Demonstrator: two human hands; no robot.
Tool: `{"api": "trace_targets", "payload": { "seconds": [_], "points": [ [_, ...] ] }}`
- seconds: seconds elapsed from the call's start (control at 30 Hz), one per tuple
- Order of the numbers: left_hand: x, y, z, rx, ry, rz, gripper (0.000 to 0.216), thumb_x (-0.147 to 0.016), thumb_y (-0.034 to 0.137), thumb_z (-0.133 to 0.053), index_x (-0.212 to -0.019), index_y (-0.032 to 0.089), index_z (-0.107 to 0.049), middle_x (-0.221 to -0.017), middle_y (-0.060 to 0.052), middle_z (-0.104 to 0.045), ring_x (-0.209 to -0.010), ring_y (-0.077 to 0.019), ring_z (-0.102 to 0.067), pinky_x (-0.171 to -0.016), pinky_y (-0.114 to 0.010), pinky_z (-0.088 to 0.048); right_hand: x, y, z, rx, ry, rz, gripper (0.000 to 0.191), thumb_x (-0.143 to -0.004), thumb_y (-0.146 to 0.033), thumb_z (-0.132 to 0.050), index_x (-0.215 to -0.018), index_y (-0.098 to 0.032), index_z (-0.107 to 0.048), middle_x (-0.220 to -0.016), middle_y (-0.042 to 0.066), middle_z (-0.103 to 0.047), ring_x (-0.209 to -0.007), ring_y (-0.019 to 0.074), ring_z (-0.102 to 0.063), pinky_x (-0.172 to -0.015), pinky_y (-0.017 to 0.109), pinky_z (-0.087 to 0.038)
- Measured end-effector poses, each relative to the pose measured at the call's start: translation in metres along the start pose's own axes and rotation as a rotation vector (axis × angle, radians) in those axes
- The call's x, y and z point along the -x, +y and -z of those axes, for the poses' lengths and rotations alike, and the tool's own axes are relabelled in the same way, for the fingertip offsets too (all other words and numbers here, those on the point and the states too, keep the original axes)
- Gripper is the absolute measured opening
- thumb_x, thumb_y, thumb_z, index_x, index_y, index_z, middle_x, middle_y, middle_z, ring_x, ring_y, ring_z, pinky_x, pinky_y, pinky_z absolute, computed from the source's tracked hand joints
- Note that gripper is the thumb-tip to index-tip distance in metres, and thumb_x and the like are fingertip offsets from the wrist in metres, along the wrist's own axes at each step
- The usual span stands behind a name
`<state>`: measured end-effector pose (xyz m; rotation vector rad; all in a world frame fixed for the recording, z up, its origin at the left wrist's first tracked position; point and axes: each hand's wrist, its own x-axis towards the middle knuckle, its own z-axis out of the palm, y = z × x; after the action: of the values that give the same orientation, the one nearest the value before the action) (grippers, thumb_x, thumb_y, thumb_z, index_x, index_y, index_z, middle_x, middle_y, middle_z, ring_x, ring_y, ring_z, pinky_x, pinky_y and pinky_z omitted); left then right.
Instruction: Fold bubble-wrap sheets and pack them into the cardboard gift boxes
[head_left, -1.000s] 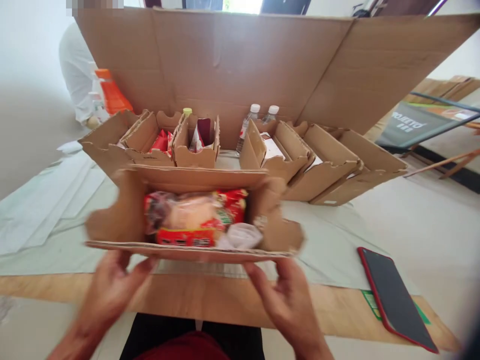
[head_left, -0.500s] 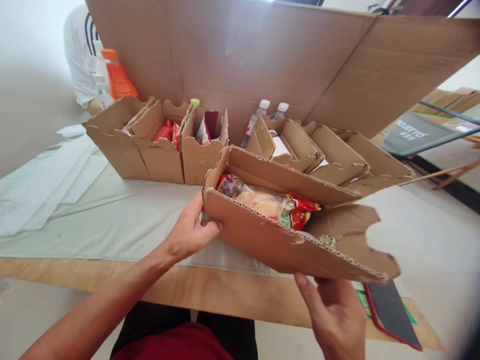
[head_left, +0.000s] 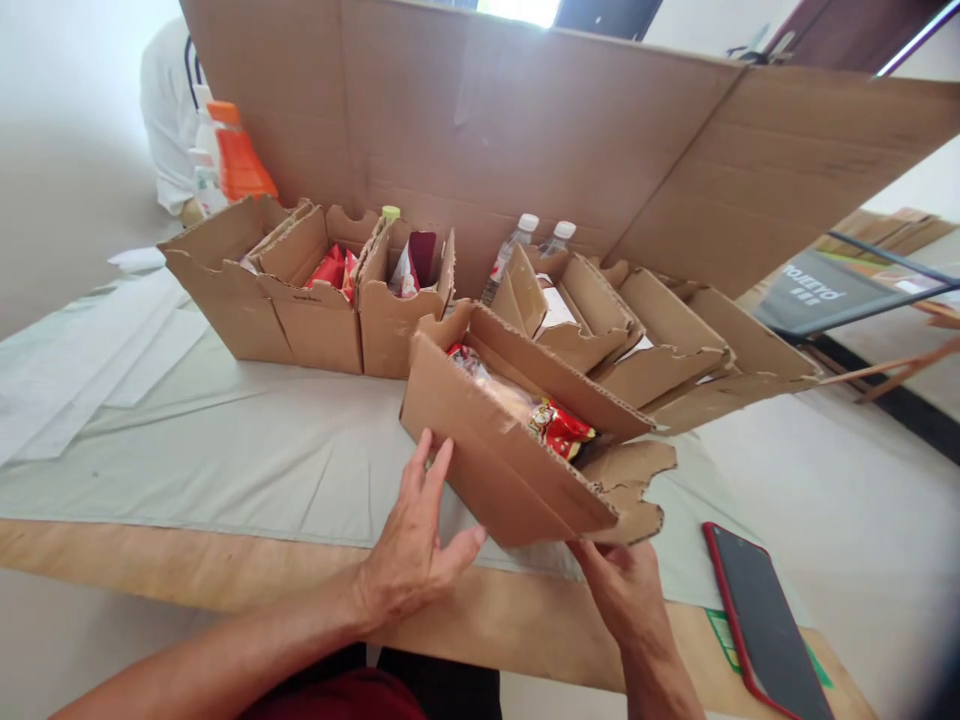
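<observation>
A narrow open cardboard box [head_left: 495, 460] is tilted and turned diagonally above the table, its far end up against the row of boxes behind. Inside lies a red snack packet [head_left: 559, 428] with a clear wrapped bun. My right hand [head_left: 622, 590] grips the box from below at its near right end, by the torn flap. My left hand [head_left: 416, 540] rests flat against the box's long near side, with the fingers spread and nothing in its grasp.
Open boxes with red packets [head_left: 300, 300] stand at the back left, and more boxes [head_left: 675, 340] at the right. Water bottles [head_left: 517, 240] stand before a tall cardboard sheet [head_left: 525, 120]. A red-edged phone [head_left: 765, 620] lies at right. A person in white [head_left: 169, 110] is behind an orange bottle [head_left: 236, 150].
The box has been swung from facing me to a diagonal and pushed back towards the row. My left hand let go of its end and now lies open on its side.
</observation>
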<state>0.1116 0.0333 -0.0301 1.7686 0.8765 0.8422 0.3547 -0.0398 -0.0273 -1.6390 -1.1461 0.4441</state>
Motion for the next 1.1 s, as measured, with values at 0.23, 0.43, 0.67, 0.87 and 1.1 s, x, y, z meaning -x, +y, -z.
{"api": "trace_targets", "payload": {
  "seconds": [0.23,0.43,0.67,0.87,1.1],
  "points": [
    [-0.051,-0.016,0.002,-0.065,-0.085,-0.169,0.098,-0.088,0.063,-0.064,-0.163,0.02,-0.02,-0.171,-0.024,-0.013,-0.158,-0.0414,-0.018,-0.125,-0.065,-0.023,-0.011,-0.001,-0.015,0.009,0.03,-0.065,0.037,-0.083,-0.053,-0.074,-0.1,-0.022,-0.066,-0.092,0.009,-0.077,-0.077,0.0231,-0.073,-0.067,0.033,-0.061],
    [-0.055,-0.033,0.006,-0.107,-0.056,-0.229,0.099,-0.084,0.048,-0.074,-0.163,0.022,-0.021,-0.171,-0.023,-0.017,-0.157,-0.0379,-0.024,-0.123,-0.062,-0.031,-0.026,0.007,-0.019,0.243,0.066,-0.063,0.04,-0.075,-0.06,-0.072,-0.082,-0.021,-0.069,-0.075,0.008,-0.075,-0.065,0.0232,-0.068,-0.054,0.031,-0.054],
    [-0.07,-0.034,0.016,-0.066,0.123,-0.203,0.055,-0.094,0.028,-0.055,-0.147,0.018,-0.049,-0.155,-0.017,-0.051,-0.144,-0.0286,-0.049,-0.119,-0.048,-0.043,-0.061,-0.018,-0.043,0.434,-0.024,-0.006,0.046,-0.079,-0.067,-0.064,-0.081,-0.022,-0.068,-0.073,0.006,-0.075,-0.058,0.02,-0.064,-0.056,0.03,-0.049],
    [-0.095,-0.049,0.029,-0.052,0.295,0.069,0.043,-0.092,0.027,-0.052,-0.132,0.012,-0.057,-0.117,-0.016,-0.067,-0.093,-0.0229,-0.069,-0.079,-0.039,-0.06,-0.118,-0.024,-0.086,0.605,-0.013,0.047,0.046,-0.083,-0.062,-0.056,-0.061,-0.022,-0.064,-0.057,0.008,-0.067,-0.057,0.0229,-0.061,-0.055,0.031,-0.037],
    [-0.09,-0.049,0.026,-0.063,0.25,0.118,0.047,-0.083,0.016,-0.055,-0.13,0.015,-0.059,-0.122,-0.012,-0.064,-0.099,-0.0219,-0.067,-0.08,-0.034,-0.056,-0.121,-0.041,-0.125,0.461,-0.155,0.217,0.037,-0.087,-0.047,-0.054,-0.105,-0.022,-0.075,-0.098,0.009,-0.079,-0.079,0.0223,-0.07,-0.071,0.033,-0.054]
  ]
}}
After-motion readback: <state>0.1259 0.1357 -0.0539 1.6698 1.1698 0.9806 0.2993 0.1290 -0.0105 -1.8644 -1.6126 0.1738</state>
